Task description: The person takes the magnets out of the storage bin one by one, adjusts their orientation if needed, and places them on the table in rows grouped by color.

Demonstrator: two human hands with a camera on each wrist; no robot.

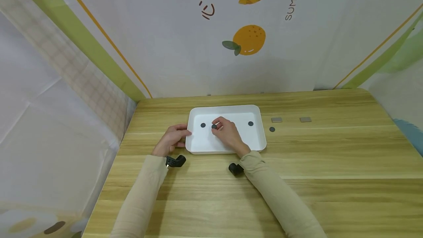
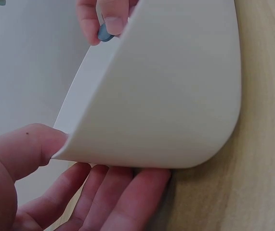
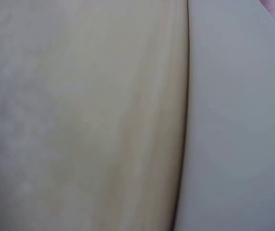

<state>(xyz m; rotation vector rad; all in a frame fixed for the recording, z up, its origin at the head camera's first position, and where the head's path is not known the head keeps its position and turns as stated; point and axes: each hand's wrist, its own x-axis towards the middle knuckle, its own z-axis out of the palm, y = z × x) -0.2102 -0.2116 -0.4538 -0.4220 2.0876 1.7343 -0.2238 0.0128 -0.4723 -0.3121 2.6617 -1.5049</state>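
A white rectangular tray [image 1: 203, 143] lies on the wooden table. My left hand [image 1: 172, 138] grips its left wall; the left wrist view shows the thumb over the rim and the fingers against the outside. Over the tray's middle, my right hand [image 1: 228, 134] pinches a small dark round disc [image 1: 214, 126] between thumb and fingers. Inside the tray, one dark disc [image 1: 203, 125] lies left of the right hand and another disc [image 1: 250, 123] lies to its right. The right wrist view shows mostly table and tray wall [image 3: 233, 120], with the held disc out of sight.
Right of the tray, a dark disc [image 1: 272, 129] lies on the table [image 1: 330, 150]. Behind it are a flat grey rectangular piece [image 1: 276, 119] and, farther right, a similar piece [image 1: 305, 119]. A printed curtain [image 1: 185, 58] hangs along the table's back edge.
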